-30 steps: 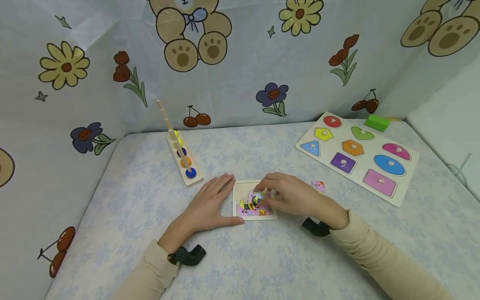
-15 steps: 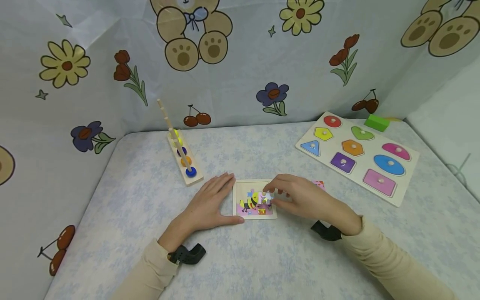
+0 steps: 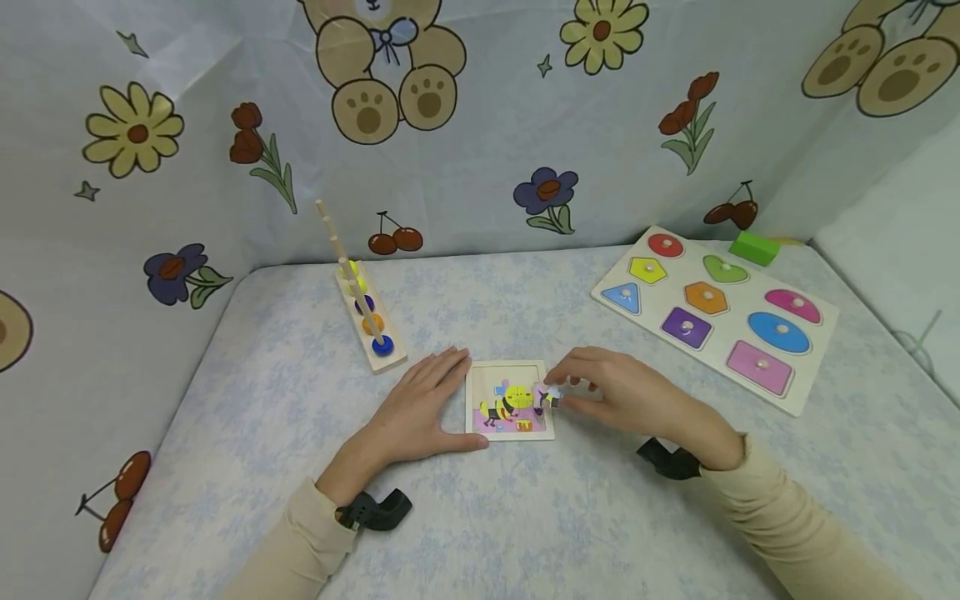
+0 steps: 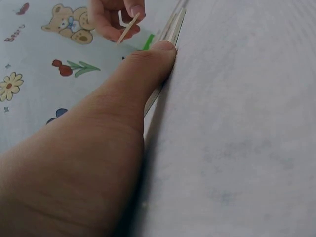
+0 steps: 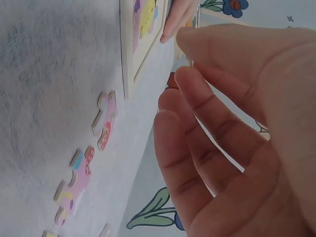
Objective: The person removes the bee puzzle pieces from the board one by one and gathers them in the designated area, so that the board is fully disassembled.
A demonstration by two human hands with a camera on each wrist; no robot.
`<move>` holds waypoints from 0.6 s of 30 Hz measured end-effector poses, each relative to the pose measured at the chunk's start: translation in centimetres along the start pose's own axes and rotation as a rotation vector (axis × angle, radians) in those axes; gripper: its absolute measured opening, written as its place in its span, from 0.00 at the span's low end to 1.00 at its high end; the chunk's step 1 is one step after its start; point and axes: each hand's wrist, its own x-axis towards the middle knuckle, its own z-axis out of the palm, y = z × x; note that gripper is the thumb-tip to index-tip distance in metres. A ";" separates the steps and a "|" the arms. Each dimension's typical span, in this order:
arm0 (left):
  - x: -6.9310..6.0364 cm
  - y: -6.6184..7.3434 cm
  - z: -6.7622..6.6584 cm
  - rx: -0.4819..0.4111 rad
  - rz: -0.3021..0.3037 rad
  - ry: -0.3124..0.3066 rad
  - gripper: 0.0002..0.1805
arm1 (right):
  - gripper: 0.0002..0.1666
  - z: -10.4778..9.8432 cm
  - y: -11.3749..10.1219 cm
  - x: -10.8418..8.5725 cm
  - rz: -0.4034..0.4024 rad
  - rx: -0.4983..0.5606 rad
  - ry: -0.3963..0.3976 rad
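Note:
A small wooden puzzle frame (image 3: 506, 365) lies flat on the table, partly filled with jigsaw pieces showing a yellow and black bee (image 3: 517, 398). My left hand (image 3: 416, 412) rests along its left side, fingers straight near the top left corner, thumb at the lower edge. Between thumb and fingertips, my right hand (image 3: 626, 392) pinches a pink jigsaw piece (image 3: 551, 397) just over the frame's right edge. The left wrist view shows this piece (image 4: 128, 27) edge-on, held up. Loose jigsaw pieces (image 5: 74, 182) lie on the table below the right hand, hidden in the head view.
At the left stands a wooden peg rack (image 3: 386, 360) with coloured rings. A knobbed shape board (image 3: 662, 295) lies at the back right, a green block (image 3: 753, 247) behind it. A patterned cloth (image 3: 472, 183) hangs along the back.
My right hand has moved right from over the frame, carrying the pinched jigsaw piece. More of the bee shows now. My left hand stays in place.

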 end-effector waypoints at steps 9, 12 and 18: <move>0.1 0.0 0.2 0.005 0.003 0.000 0.65 | 0.17 -0.7 0.8 -0.5 -0.007 0.021 -0.027; 0.1 0.0 0.2 0.005 0.003 0.001 0.65 | 0.17 -0.8 1.1 -0.6 0.006 0.025 -0.045; 0.0 0.1 0.0 -0.008 -0.001 0.003 0.65 | 0.18 -0.8 1.9 -0.6 -0.010 0.017 -0.060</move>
